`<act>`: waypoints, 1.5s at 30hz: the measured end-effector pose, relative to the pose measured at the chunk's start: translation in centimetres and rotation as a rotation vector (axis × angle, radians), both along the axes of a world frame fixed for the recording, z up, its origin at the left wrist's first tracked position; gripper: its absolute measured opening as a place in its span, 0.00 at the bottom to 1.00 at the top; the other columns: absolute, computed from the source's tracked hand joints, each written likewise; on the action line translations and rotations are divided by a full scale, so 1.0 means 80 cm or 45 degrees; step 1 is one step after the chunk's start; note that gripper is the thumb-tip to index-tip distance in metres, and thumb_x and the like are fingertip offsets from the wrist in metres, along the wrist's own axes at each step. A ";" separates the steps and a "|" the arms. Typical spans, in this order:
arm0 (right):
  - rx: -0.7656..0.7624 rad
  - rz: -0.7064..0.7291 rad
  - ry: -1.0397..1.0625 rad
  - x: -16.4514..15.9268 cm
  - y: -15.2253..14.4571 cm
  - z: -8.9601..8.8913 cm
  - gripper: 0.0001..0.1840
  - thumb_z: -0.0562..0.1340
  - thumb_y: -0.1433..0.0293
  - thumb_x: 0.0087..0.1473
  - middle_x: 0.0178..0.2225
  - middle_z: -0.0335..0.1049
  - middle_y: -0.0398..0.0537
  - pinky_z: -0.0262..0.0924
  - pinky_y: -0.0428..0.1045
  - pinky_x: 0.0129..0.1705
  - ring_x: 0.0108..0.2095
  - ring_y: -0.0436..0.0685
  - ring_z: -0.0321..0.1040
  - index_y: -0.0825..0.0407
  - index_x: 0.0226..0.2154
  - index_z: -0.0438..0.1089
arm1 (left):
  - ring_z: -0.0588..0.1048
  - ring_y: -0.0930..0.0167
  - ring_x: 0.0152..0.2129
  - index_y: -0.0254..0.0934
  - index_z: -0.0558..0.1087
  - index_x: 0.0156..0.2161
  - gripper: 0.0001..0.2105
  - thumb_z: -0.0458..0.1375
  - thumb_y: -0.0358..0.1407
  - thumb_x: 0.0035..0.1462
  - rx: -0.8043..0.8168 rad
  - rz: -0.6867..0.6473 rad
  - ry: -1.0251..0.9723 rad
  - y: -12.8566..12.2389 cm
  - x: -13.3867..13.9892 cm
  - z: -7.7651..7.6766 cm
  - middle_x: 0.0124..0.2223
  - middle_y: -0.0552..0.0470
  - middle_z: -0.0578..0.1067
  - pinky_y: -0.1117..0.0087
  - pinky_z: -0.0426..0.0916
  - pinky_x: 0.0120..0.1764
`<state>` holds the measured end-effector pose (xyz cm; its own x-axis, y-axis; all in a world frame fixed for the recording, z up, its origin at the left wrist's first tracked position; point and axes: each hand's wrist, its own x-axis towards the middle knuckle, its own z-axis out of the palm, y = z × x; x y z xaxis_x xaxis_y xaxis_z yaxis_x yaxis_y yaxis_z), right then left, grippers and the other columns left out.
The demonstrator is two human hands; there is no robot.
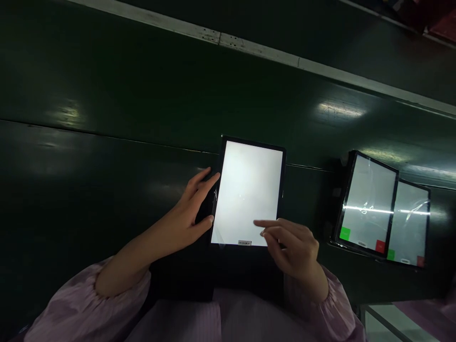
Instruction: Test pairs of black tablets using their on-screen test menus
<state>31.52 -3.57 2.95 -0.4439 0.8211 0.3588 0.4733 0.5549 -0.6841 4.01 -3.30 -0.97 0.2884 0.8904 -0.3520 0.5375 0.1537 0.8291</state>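
Observation:
A tablet [245,190] with a black frame and a blank, brightly lit white screen lies in front of me. A small barcode label [244,242] sits at the screen's bottom edge. My left hand [188,209] is at the tablet's left side, fingers spread, with the thumb and index fingertip touching the frame. Over the lower right of the screen is my right hand [294,244], its index finger stretched out to the left and the other fingers bent. Whether that fingertip touches the glass, I cannot tell. Nothing held shows in either hand.
Two more lit tablets stand to the right, a nearer one [370,204] and one partly behind it [409,223], both with green and red squares at the bottom. The dark green tabletop [142,95] has a pale metal strip [263,46] along its far side.

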 end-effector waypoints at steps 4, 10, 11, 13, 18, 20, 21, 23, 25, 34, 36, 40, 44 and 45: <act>0.009 -0.137 -0.019 0.005 0.005 0.002 0.14 0.61 0.81 0.65 0.36 0.86 0.50 0.78 0.47 0.27 0.27 0.54 0.82 0.51 0.30 0.74 | 0.48 0.36 0.75 0.64 0.50 0.77 0.37 0.57 0.41 0.69 -0.008 -0.002 0.000 0.000 0.000 0.001 0.82 0.53 0.38 0.66 0.81 0.35; -0.005 -0.057 -0.016 0.003 0.005 -0.002 0.14 0.61 0.80 0.65 0.35 0.86 0.49 0.81 0.46 0.29 0.29 0.56 0.84 0.51 0.30 0.74 | 0.51 0.35 0.74 0.63 0.51 0.78 0.37 0.56 0.41 0.68 -0.008 -0.020 0.034 0.000 0.002 0.001 0.82 0.53 0.38 0.64 0.82 0.35; -0.005 -0.047 -0.016 0.003 0.005 -0.003 0.14 0.61 0.80 0.65 0.35 0.86 0.49 0.81 0.46 0.29 0.29 0.56 0.84 0.51 0.30 0.74 | 0.51 0.36 0.74 0.63 0.50 0.78 0.37 0.56 0.41 0.68 -0.007 -0.019 0.034 0.000 0.002 0.000 0.82 0.53 0.37 0.63 0.82 0.36; -0.002 -0.043 -0.020 0.003 0.005 -0.004 0.14 0.61 0.80 0.66 0.35 0.86 0.50 0.80 0.46 0.29 0.29 0.56 0.84 0.51 0.30 0.74 | 0.50 0.36 0.74 0.64 0.49 0.78 0.37 0.55 0.42 0.69 0.000 -0.019 0.024 -0.001 0.002 -0.001 0.82 0.54 0.36 0.63 0.82 0.37; 0.024 -0.045 -0.021 0.004 0.006 -0.005 0.13 0.61 0.81 0.66 0.34 0.86 0.51 0.79 0.44 0.28 0.29 0.55 0.84 0.52 0.30 0.72 | 0.46 0.38 0.76 0.66 0.43 0.78 0.38 0.54 0.42 0.70 -0.007 -0.029 0.017 -0.003 0.000 -0.004 0.82 0.58 0.34 0.64 0.82 0.39; 0.030 -0.041 -0.021 0.004 0.005 -0.005 0.13 0.61 0.80 0.67 0.34 0.86 0.52 0.77 0.43 0.27 0.29 0.54 0.84 0.52 0.31 0.72 | 0.44 0.39 0.77 0.67 0.41 0.78 0.39 0.55 0.42 0.71 -0.015 -0.038 0.023 -0.004 -0.001 -0.004 0.83 0.60 0.33 0.63 0.83 0.41; 0.029 -0.036 -0.024 0.003 0.005 -0.005 0.13 0.61 0.80 0.67 0.34 0.86 0.52 0.77 0.43 0.27 0.29 0.54 0.84 0.52 0.31 0.72 | 0.43 0.40 0.77 0.67 0.40 0.78 0.39 0.54 0.43 0.71 -0.011 -0.039 0.025 -0.005 -0.001 -0.004 0.83 0.60 0.33 0.61 0.83 0.44; 0.024 -0.009 -0.036 0.002 0.004 -0.004 0.13 0.61 0.78 0.68 0.34 0.86 0.51 0.75 0.43 0.25 0.28 0.53 0.83 0.52 0.31 0.71 | 0.42 0.41 0.77 0.67 0.40 0.78 0.38 0.54 0.45 0.72 -0.004 -0.039 0.026 -0.005 -0.001 -0.004 0.83 0.60 0.33 0.56 0.82 0.51; 0.018 0.050 -0.051 0.002 0.002 -0.003 0.15 0.60 0.77 0.70 0.34 0.86 0.49 0.70 0.43 0.22 0.24 0.50 0.80 0.51 0.30 0.71 | 0.42 0.40 0.77 0.66 0.40 0.78 0.38 0.54 0.49 0.73 -0.015 -0.032 0.024 -0.005 0.001 -0.002 0.83 0.59 0.33 0.55 0.82 0.51; -0.164 0.392 -0.112 -0.005 -0.008 0.000 0.22 0.58 0.69 0.74 0.38 0.87 0.46 0.58 0.45 0.17 0.18 0.45 0.72 0.52 0.26 0.69 | 0.50 0.37 0.75 0.59 0.41 0.80 0.44 0.58 0.58 0.68 -0.096 0.011 -0.006 0.003 0.010 0.007 0.83 0.52 0.33 0.67 0.79 0.33; -0.172 0.405 -0.158 -0.007 -0.010 0.000 0.23 0.58 0.69 0.75 0.40 0.87 0.45 0.58 0.46 0.16 0.16 0.44 0.70 0.52 0.25 0.69 | 0.48 0.36 0.75 0.59 0.43 0.80 0.43 0.57 0.59 0.68 -0.107 0.035 0.010 0.004 0.009 0.007 0.83 0.53 0.35 0.67 0.79 0.32; -0.063 0.146 -0.266 -0.003 -0.007 -0.001 0.16 0.59 0.72 0.75 0.43 0.87 0.51 0.62 0.45 0.17 0.17 0.45 0.71 0.52 0.32 0.71 | 0.52 0.37 0.74 0.60 0.48 0.79 0.41 0.57 0.60 0.67 -0.097 0.125 -0.006 0.003 0.006 0.005 0.83 0.53 0.39 0.66 0.79 0.33; -0.031 0.023 -0.202 0.005 -0.002 0.001 0.10 0.59 0.73 0.73 0.50 0.84 0.58 0.60 0.44 0.15 0.13 0.42 0.63 0.51 0.37 0.71 | 0.66 0.45 0.68 0.57 0.55 0.77 0.38 0.58 0.61 0.66 -0.090 0.261 -0.062 0.005 0.006 0.005 0.81 0.50 0.46 0.60 0.82 0.40; -0.029 0.037 -0.173 0.005 -0.002 0.001 0.10 0.59 0.74 0.73 0.49 0.85 0.57 0.60 0.44 0.15 0.13 0.42 0.63 0.51 0.37 0.70 | 0.67 0.46 0.68 0.56 0.57 0.76 0.37 0.58 0.60 0.66 -0.084 0.285 -0.076 0.006 0.006 0.006 0.81 0.50 0.48 0.58 0.82 0.43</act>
